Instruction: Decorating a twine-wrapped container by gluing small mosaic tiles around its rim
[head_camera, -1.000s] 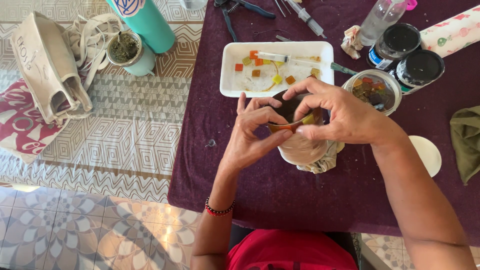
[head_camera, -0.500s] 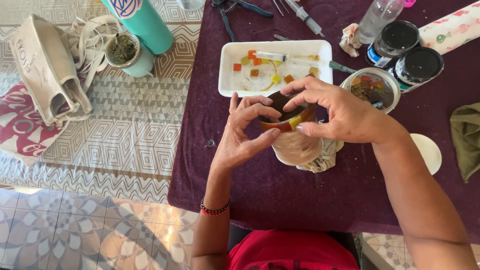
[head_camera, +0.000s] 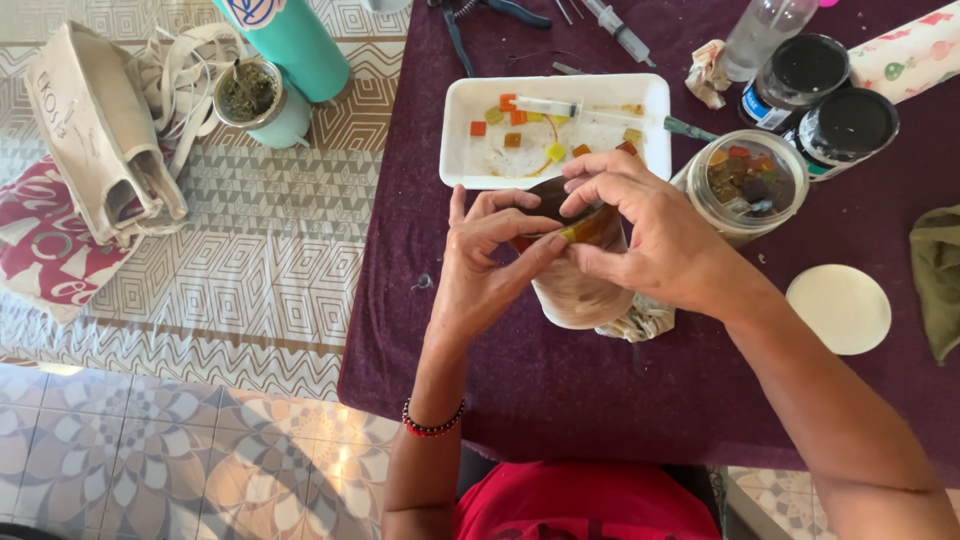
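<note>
Both my hands grip a round tan pot (head_camera: 578, 292) whose rim carries small orange and yellow tiles. My left hand (head_camera: 487, 262) pinches the near left side of the rim with thumb and fingers. My right hand (head_camera: 655, 238) wraps over the far right side, fingertips on the rim. The pot rests on a crumpled cloth (head_camera: 640, 322) on the purple tablecloth (head_camera: 560, 390). Behind it lies a white tray (head_camera: 457, 140) with several coloured tiles and a syringe (head_camera: 545, 106). A clear jar of coloured tiles (head_camera: 742, 182) stands just right of my right hand.
A white round lid (head_camera: 838, 308) lies to the right. Two black-lidded jars (head_camera: 820, 95), a plastic bottle (head_camera: 757, 35) and pliers (head_camera: 470, 20) sit at the back. On the left patterned cloth are a teal bottle (head_camera: 290, 40), a cup of herbs (head_camera: 255, 100) and a canvas bag (head_camera: 100, 130).
My hands have closed in tighter on the pot's rim, the left thumb now pressing against it. The view has shifted slightly, bringing the jar of tiles and the white lid further into sight.
</note>
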